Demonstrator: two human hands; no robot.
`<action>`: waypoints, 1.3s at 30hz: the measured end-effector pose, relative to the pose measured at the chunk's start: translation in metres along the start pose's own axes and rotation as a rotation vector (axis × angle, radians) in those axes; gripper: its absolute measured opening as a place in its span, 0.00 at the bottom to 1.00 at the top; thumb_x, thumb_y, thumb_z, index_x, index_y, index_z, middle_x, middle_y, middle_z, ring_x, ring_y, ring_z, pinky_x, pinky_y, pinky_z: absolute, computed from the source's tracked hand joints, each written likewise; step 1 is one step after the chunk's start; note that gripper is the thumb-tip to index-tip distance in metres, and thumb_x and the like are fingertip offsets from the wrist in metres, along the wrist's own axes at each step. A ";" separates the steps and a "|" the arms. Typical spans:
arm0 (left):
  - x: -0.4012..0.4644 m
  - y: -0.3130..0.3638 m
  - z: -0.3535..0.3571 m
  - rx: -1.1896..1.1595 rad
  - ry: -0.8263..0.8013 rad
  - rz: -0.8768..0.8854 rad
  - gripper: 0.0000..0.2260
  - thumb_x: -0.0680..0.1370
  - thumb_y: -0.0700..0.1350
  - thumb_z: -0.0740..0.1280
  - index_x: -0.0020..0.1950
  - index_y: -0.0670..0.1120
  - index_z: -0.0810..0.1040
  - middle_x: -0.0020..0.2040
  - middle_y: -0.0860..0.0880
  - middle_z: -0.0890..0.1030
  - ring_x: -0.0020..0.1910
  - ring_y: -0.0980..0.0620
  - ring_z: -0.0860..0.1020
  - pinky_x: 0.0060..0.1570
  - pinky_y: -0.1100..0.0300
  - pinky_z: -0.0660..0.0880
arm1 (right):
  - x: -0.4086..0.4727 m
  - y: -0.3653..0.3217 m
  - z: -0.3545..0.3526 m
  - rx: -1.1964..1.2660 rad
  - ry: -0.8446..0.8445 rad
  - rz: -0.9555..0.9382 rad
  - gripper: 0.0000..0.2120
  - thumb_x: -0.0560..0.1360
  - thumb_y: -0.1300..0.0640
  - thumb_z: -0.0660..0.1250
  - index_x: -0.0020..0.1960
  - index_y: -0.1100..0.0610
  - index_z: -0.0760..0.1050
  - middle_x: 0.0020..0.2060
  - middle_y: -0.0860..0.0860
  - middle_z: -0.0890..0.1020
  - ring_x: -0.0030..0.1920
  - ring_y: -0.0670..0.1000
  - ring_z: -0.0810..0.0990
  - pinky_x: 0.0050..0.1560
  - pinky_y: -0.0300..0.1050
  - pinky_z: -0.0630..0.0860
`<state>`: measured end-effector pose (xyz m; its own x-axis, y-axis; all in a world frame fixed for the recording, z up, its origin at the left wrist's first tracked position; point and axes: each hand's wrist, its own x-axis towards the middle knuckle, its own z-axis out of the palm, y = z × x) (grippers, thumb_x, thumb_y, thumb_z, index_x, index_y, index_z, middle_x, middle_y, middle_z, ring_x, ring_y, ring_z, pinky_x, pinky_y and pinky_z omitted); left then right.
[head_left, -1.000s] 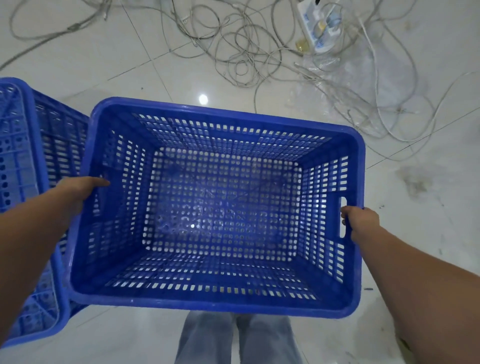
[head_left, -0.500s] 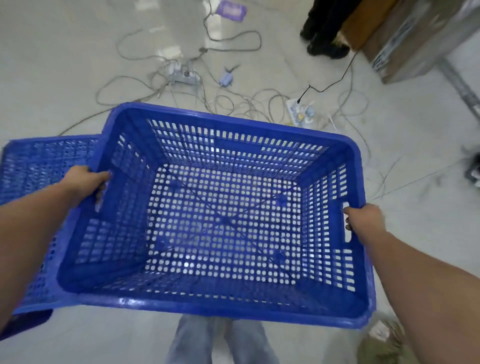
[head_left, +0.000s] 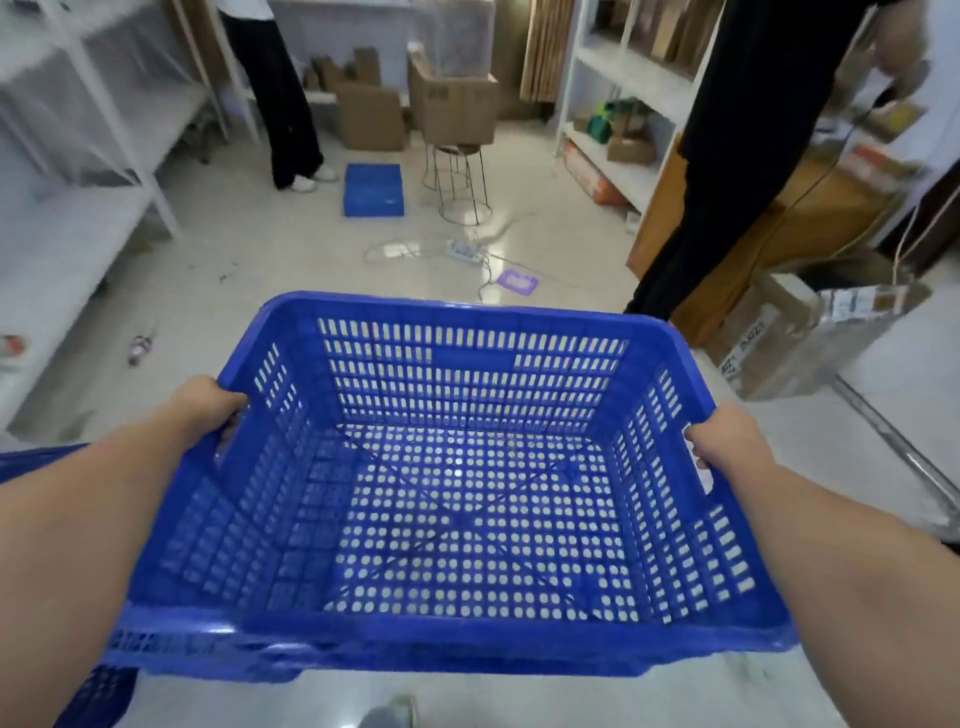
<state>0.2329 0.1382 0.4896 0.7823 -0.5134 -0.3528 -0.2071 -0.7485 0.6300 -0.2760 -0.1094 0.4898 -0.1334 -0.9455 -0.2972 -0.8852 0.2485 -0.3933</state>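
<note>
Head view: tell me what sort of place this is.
Probably a storeroom or packing room: white shelving stocked with goods, cardboard boxes standing about, and the blue plastic crate being carried.

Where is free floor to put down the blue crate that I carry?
Free floor for the blue crate lies ahead to the left, between the white rack and the power strip. The middle is crowded with cables and a purple pad; the right with cardboard boxes and a standing person.

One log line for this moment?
blue crate: empty, held | left hand: grips left side | right hand: grips right handle
</note>
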 end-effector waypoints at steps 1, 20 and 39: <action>-0.006 -0.001 -0.015 -0.023 0.000 -0.004 0.13 0.74 0.33 0.63 0.29 0.36 0.70 0.16 0.44 0.70 0.21 0.44 0.69 0.30 0.57 0.71 | -0.006 -0.011 -0.008 -0.022 0.006 -0.021 0.07 0.69 0.60 0.62 0.39 0.63 0.76 0.36 0.60 0.83 0.40 0.60 0.82 0.41 0.47 0.77; -0.204 -0.170 -0.309 -0.364 0.561 -0.235 0.15 0.74 0.31 0.62 0.28 0.37 0.67 0.13 0.45 0.67 0.10 0.51 0.64 0.14 0.67 0.64 | -0.240 -0.291 -0.020 -0.064 -0.004 -0.607 0.10 0.71 0.58 0.60 0.48 0.61 0.75 0.42 0.58 0.82 0.38 0.58 0.80 0.39 0.45 0.73; -0.405 -0.501 -0.531 -0.409 0.990 -0.690 0.05 0.74 0.34 0.66 0.40 0.33 0.73 0.29 0.38 0.73 0.24 0.46 0.68 0.23 0.58 0.70 | -0.606 -0.489 0.242 -0.068 -0.416 -1.040 0.09 0.68 0.60 0.61 0.38 0.65 0.76 0.28 0.60 0.83 0.33 0.58 0.84 0.44 0.48 0.81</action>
<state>0.3311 0.9437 0.6843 0.7935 0.5927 -0.1378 0.4738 -0.4595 0.7513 0.3455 0.3927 0.6511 0.8332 -0.5389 -0.1244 -0.5032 -0.6452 -0.5749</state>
